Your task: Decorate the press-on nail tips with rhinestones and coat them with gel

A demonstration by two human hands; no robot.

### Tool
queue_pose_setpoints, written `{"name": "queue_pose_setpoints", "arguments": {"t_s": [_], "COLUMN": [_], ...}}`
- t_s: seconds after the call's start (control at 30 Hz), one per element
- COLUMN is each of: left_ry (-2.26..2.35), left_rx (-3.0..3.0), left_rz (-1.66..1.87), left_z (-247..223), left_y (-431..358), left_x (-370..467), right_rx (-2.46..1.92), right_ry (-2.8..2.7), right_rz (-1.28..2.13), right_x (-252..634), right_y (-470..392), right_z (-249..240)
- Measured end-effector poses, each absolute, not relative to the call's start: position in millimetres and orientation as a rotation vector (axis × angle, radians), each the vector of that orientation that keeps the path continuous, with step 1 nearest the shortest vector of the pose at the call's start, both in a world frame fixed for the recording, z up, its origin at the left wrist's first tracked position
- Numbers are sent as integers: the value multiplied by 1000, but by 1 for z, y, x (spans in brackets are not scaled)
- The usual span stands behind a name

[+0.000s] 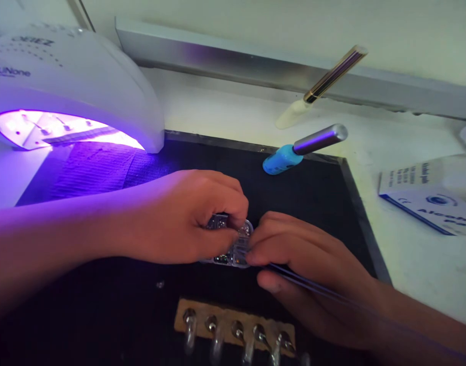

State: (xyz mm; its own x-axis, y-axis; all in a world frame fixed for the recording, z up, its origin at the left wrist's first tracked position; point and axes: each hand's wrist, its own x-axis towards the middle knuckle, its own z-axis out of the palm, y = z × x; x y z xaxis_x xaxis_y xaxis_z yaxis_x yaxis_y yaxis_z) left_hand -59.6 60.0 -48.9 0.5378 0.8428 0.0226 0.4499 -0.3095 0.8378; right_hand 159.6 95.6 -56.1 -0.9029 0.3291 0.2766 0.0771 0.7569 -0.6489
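My left hand (202,218) is closed over a small clear compartment box (240,251) of tiny shiny gems, its thumb and forefinger pinching at the edge. Part of the box is hidden beneath that hand. From the right, my right hand (313,259) holds long thin tweezers (294,277) between thumb and fingers. Its fingertips touch the box's right side, and the tweezers' tips cannot be made out. Nearer to me lies a brown strip (225,325) with several metal holders carrying clear nail tips (216,345).
A white nail lamp (122,81) glows purple at left, with nail tips inside. Behind my hands stand a blue polish bottle (282,160) and a cream bottle (294,114) with a gold cap. An alcohol pad box (427,193) sits right of the black mat (324,193). One small gem (160,284) lies loose.
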Motion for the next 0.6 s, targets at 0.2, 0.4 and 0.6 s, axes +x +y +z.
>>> {"name": "queue_pose_setpoints", "arguments": {"t_s": [0.2, 0.4, 0.6], "left_ry": [1045, 1046, 1046], "left_rx": [1962, 1951, 1959], "left_rz": [597, 595, 612], "left_z": [-49, -49, -50], "left_y": [60, 60, 60], "left_x": [-59, -60, -60], "right_rx": [-301, -307, -324], "right_ry": [-2572, -2586, -2588], "right_rz": [924, 949, 969], "right_x": [160, 162, 161], "right_y": [96, 96, 95], "right_z": [-57, -57, -55]}}
